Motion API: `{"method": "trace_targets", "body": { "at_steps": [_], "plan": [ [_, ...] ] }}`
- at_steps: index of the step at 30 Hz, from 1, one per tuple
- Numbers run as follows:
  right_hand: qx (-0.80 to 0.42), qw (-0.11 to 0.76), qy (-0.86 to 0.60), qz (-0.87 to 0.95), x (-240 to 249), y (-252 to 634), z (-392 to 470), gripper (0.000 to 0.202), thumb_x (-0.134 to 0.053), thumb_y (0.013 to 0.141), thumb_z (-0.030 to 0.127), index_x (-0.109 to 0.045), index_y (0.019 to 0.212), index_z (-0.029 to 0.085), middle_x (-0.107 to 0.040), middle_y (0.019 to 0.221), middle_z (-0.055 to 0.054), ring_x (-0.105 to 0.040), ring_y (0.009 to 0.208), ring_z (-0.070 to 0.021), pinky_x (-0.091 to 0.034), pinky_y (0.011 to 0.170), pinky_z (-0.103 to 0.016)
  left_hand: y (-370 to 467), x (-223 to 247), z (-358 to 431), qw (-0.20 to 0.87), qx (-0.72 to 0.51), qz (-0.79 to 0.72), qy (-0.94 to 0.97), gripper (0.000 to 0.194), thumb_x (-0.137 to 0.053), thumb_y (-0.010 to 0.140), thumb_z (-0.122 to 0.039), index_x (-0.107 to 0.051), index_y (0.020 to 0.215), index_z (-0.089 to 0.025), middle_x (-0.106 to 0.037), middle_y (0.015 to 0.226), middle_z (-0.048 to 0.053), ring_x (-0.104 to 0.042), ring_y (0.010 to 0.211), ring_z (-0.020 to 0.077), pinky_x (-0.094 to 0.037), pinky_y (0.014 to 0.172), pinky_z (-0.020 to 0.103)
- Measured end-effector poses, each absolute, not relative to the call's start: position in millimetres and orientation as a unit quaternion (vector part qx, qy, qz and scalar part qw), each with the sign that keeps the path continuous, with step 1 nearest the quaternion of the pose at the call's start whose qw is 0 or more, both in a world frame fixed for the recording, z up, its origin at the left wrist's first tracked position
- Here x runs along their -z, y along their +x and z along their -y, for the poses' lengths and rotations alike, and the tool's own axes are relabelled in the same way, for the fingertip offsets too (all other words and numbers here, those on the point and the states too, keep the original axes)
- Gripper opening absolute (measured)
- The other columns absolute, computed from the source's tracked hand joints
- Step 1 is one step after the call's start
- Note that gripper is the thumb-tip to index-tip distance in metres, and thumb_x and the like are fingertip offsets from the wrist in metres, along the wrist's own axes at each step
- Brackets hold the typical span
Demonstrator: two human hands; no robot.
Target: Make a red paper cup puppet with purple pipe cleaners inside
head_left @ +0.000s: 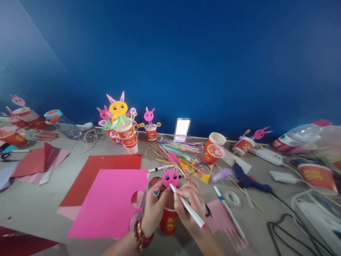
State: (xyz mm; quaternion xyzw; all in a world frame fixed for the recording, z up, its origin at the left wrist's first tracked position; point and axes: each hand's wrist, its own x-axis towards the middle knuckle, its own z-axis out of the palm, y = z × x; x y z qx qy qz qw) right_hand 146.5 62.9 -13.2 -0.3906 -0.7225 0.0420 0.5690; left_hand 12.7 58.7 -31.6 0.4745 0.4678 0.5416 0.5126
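Pink rabbit face (pixel 171 179) at centre, turned toward the viewer, ears uppermost, above the mouth of a red paper cup (pixel 169 222); how the two are joined is hidden by the fingers. The white marker (pixel 190 209) lies to the right of and below the face, its long axis slanting from the pink-tipped rear end at lower right up to the nib at the face's lower middle; whether nib and surface touch cannot be told. The right hand (pixel 194 199) is closed around the marker near its nib. The left hand (pixel 154 202) pinches at the lower left edge of the face, its fingertips the nearer to it; a small disc with a blue heart (pixel 156 192) shows against this hand. The hands are close together, on either side of the cup. Farther out: at left, a bright pink sheet (pixel 103 202) overlapping a red sheet (pixel 89 174); at right, fringed pale pink paper (pixel 217 213), a second marker (pixel 229 213) and a blue glue gun (pixel 247 180).
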Motion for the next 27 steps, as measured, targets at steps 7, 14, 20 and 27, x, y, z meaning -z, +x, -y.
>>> {"method": "trace_targets", "body": {
  "at_steps": [7, 14, 20, 27],
  "plan": [
    [-0.044, 0.573, -0.378, 0.725, 11.2, 142.1, -62.3, 0.018, -0.057, 0.083, 0.007, -0.057, 0.087, 0.024, -0.066, 0.066, 0.004, -0.061, 0.058, -0.015, -0.051, 0.091, -0.048, 12.4, 31.7, -60.0, 0.516, -0.537, -0.463, 0.481, 0.02, -0.063, 0.089, -0.035, -0.072, 0.086, -0.018, -0.065, 0.076, 0.002, -0.056, 0.074, 0.0183, -0.05, 0.075, 0.028],
    [-0.053, 0.572, -0.389, 0.72, 17.5, 142.5, -62.5, 0.017, -0.058, 0.084, 0.008, -0.057, 0.085, 0.024, -0.066, 0.067, 0.004, -0.061, 0.06, -0.0152, -0.051, 0.092, -0.05, 12.0, 34.4, -58.8, 0.522, -0.537, -0.461, 0.477, 0.021, -0.063, 0.09, -0.035, -0.075, 0.097, -0.018, -0.068, 0.083, 0.003, -0.06, 0.078, 0.0194, -0.051, 0.076, 0.028],
    [-0.036, 0.575, -0.385, 0.721, 13.8, 141.2, -64.6, 0.018, -0.058, 0.083, 0.007, -0.056, 0.084, 0.025, -0.066, 0.065, 0.005, -0.06, 0.057, -0.0148, -0.053, 0.09, -0.049, 12.7, 33.6, -58.5, 0.518, -0.538, -0.459, 0.481, 0.023, -0.063, 0.09, -0.035, -0.075, 0.098, -0.018, -0.068, 0.082, 0.004, -0.06, 0.078, 0.02, -0.051, 0.077, 0.029],
    [-0.037, 0.578, -0.386, 0.718, 13.2, 141.5, -65.3, 0.018, -0.059, 0.082, 0.006, -0.057, 0.083, 0.025, -0.066, 0.065, 0.005, -0.06, 0.056, -0.0145, -0.053, 0.089, -0.048, 12.0, 34.5, -59.1, 0.518, -0.538, -0.465, 0.476, 0.021, -0.063, 0.09, -0.036, -0.075, 0.095, -0.019, -0.069, 0.083, 0.003, -0.06, 0.079, 0.02, -0.05, 0.077, 0.028]
  ]
}}
